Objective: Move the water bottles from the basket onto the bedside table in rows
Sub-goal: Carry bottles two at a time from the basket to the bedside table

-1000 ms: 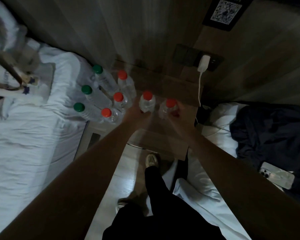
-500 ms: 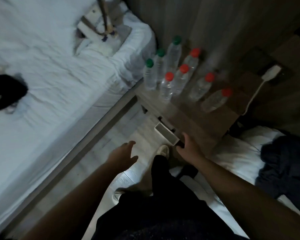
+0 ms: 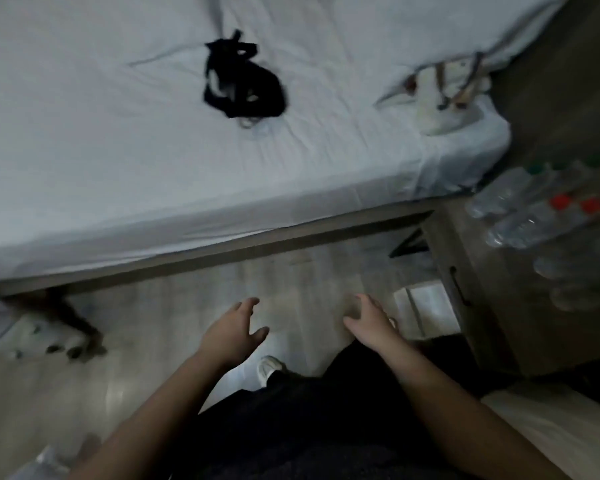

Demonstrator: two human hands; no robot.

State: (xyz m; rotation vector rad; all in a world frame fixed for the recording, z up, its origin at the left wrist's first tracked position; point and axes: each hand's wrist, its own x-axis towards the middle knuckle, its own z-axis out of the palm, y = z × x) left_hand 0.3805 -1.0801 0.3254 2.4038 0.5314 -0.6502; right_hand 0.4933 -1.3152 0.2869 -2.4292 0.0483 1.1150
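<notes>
Several clear water bottles (image 3: 534,216) with red and green caps stand in rows on the wooden bedside table (image 3: 499,306) at the right edge, blurred by motion. My left hand (image 3: 234,332) hangs over the pale floor with fingers spread and nothing in it. My right hand (image 3: 369,322) is beside it, also spread and empty, just left of the table's front corner. No basket can be made out clearly; something blurred sits on the floor at the far left (image 3: 49,337).
A white-sheeted bed (image 3: 153,150) fills the top, with a black bundle (image 3: 243,84) and a pale bag with brown straps (image 3: 447,95) on it. My dark trousers and a white shoe (image 3: 269,368) are below. A second bed corner (image 3: 551,427) is at the lower right.
My hands let go of two red-capped bottles on the table and drew back over the floor. My view has swung left, so the table now sits at the right edge.
</notes>
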